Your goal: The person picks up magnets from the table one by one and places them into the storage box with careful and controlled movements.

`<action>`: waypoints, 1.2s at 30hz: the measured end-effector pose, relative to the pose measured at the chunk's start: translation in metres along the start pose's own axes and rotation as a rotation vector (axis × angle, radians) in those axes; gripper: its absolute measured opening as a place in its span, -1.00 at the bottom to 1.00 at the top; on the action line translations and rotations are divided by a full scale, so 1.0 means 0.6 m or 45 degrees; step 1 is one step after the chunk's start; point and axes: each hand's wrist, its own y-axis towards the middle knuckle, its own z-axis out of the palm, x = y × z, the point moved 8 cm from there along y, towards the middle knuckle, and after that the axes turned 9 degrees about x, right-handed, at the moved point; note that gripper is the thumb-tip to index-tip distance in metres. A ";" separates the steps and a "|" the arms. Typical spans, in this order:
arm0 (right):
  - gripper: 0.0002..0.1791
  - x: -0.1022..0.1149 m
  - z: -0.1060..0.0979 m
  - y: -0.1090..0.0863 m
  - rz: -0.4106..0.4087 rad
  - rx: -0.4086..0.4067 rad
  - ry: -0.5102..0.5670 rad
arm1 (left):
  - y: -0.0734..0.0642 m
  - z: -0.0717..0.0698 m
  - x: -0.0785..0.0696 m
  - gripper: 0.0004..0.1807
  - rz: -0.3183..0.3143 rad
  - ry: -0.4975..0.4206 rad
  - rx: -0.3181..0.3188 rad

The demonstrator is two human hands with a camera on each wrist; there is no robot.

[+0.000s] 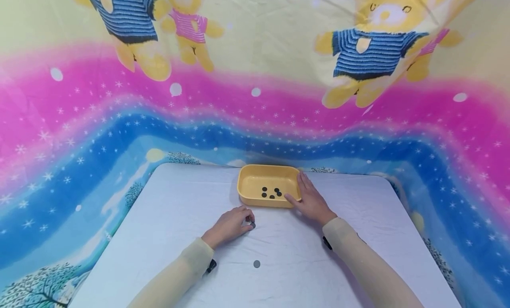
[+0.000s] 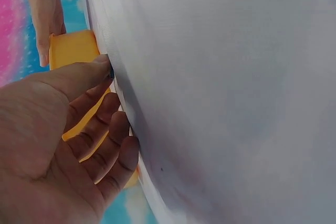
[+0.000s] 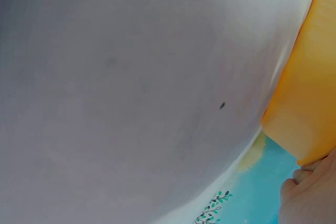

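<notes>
A yellow rectangular plastic basin [image 1: 247, 201] stands near the far edge of the table. Several dark round discs [image 1: 264, 189] lie on its floor. My right hand [image 1: 314, 202] holds the basin's right front corner, thumb over the front rim and fingers along the right side. In front of the basin, my left hand [image 1: 231, 226] pinches a small dark disc [image 1: 253, 225] between thumb and forefinger, close over the table. The left wrist view shows the left hand [image 2: 68, 114] with its other fingers loosely bent. Another grey disc [image 1: 256, 263] lies flat nearer to me.
A white cloth [image 1: 179, 197] covers the table. Behind and beside it hangs a patterned curtain [image 1: 255, 109] with bears and snowflakes, close to the basin's back. A black wrist strap [image 1: 211, 266] shows at the left sleeve.
</notes>
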 end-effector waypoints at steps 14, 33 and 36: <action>0.21 0.000 0.001 -0.003 0.008 0.011 -0.008 | 0.000 0.004 -0.001 -0.83 -0.003 -0.025 0.010; 0.21 0.006 -0.005 -0.006 -0.006 0.010 0.007 | 0.000 0.003 -0.011 -0.85 0.017 -0.035 0.032; 0.20 0.004 -0.005 -0.005 -0.010 0.005 0.008 | -0.001 0.002 -0.013 -0.85 0.010 -0.034 0.038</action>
